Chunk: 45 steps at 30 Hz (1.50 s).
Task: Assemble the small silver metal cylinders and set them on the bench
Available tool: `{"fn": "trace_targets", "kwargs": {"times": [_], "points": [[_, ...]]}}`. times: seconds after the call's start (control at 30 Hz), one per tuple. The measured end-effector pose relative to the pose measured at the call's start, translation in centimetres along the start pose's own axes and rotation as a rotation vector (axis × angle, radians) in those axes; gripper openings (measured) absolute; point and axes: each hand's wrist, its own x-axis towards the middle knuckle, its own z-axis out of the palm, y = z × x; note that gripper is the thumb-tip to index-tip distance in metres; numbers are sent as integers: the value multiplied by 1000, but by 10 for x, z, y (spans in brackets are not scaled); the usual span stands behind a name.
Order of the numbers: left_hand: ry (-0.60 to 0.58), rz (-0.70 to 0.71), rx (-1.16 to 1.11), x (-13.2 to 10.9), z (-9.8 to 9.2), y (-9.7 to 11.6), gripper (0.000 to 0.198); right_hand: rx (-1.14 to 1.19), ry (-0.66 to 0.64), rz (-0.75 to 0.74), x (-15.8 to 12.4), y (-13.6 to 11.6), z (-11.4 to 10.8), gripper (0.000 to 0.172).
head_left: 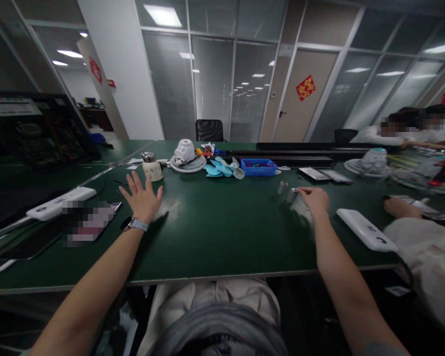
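My left hand (143,199) is spread flat over the green table, palm down, holding nothing. Just beyond its fingertips stands a cream patterned jar (153,171) with shiny metal cylinders (148,156) at its top. My right hand (316,200) is closed, thumb and forefinger pinching the upper edge of a small silver cylinder (291,196) that looks like a battery. This cylinder tilts slightly on or just above the tabletop; contact underneath is unclear. A second silver cylinder (282,187) stands beside it, a little farther left.
Across the table lie a white fan part (186,150), light blue fan blades (219,168) and a blue tray (258,167). White power-bank-like devices (365,230) flank my arms. A phone (94,222) lies left. Another person's sleeve (422,252) is close on the right.
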Motion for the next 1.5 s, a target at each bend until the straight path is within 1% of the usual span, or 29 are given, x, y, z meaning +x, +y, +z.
{"fn": "trace_targets", "kwargs": {"times": [0.13, 0.23, 0.4, 0.6, 0.63, 0.7, 0.77, 0.8, 0.83, 0.93, 0.97, 1.0, 1.03, 1.07, 1.13, 1.17, 1.2, 1.27, 1.3, 1.33, 1.37, 1.4, 1.5], "points": [[-25, 140, -40, -10, -4, 27, 63, -57, 67, -72, 0, -5, 4, 33], [-44, 204, -67, -16, -1, 37, 61, -110, 45, -123, -1, -11, 4, 33], [-48, 238, -57, -19, 5, 37, 59, -204, -28, -133, -2, -20, 2, 31], [-32, 200, -11, -16, 6, 30, 59, -246, -119, -130, 0, -19, 1, 31], [-31, 196, -10, -15, 5, 30, 59, -244, -105, -150, 0, -19, 0, 32], [-22, 195, -13, -15, 5, 31, 58, -220, 9, -236, -6, -24, -2, 36], [-15, 195, -19, -15, 6, 31, 56, -146, 166, -362, -19, -41, -3, 41], [-14, 191, -23, -15, 6, 32, 55, -94, 211, -439, -30, -54, -3, 42], [-15, 187, -27, -14, 7, 32, 54, -41, 217, -520, -42, -69, -1, 41], [-20, 175, -48, -13, 8, 30, 50, 74, 75, -825, -76, -119, 11, 37], [-21, 175, -57, -12, 9, 29, 48, 90, 50, -881, -82, -132, 15, 37], [-19, 179, -67, -12, 9, 27, 47, 96, 55, -890, -84, -143, 19, 36], [-16, 186, -77, -11, 9, 26, 45, 89, 88, -852, -81, -148, 22, 37], [-10, 194, -86, -11, 9, 25, 44, 69, 141, -775, -73, -150, 24, 38], [2, 209, -101, -11, 9, 24, 43, -11, 232, -562, -46, -139, 26, 41], [5, 215, -106, -11, 9, 25, 42, -74, 232, -460, -29, -130, 27, 44], [3, 219, -107, -11, 9, 25, 41, -146, 184, -362, -12, -119, 27, 45], [-12, 224, -105, -12, 9, 26, 40, -286, -36, -189, 18, -97, 29, 41], [-21, 224, -104, -12, 10, 26, 39, -339, -154, -131, 30, -88, 30, 38], [-27, 224, -104, -12, 11, 27, 38, -379, -248, -96, 39, -80, 31, 35], [-29, 224, -106, -12, 11, 26, 38, -406, -304, -90, 46, -74, 33, 34], [-26, 224, -111, -13, 12, 26, 37, -422, -321, -107, 50, -70, 34, 33], [-6, 228, -137, -13, 15, 27, 33, -401, -242, -209, 49, -67, 38, 35]]}}
